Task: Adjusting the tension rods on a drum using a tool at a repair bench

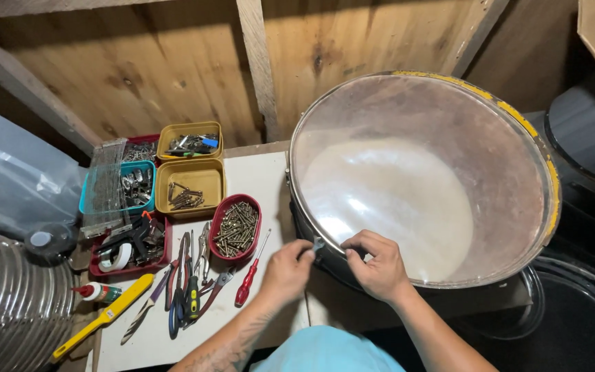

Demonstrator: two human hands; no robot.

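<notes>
A large drum (518, 131) with a translucent worn head and a metal hoop with yellow edging lies on the white tabletop (259, 176), tilted toward me. My left hand (287, 269) pinches a small metal fitting (318, 244) at the near rim of the hoop. My right hand (379, 265) rests against the same stretch of rim, fingers curled on the hoop beside the fitting. Both hands touch the drum's near edge.
Left of the drum stand small trays: a dark red one of screws (235, 227), two yellow ones (189, 180), a teal one (127, 186). Pliers, a red screwdriver (251, 275), a yellow tool (108, 313) and a glue bottle lie nearby. A ribbed metal duct (5, 303) sits far left.
</notes>
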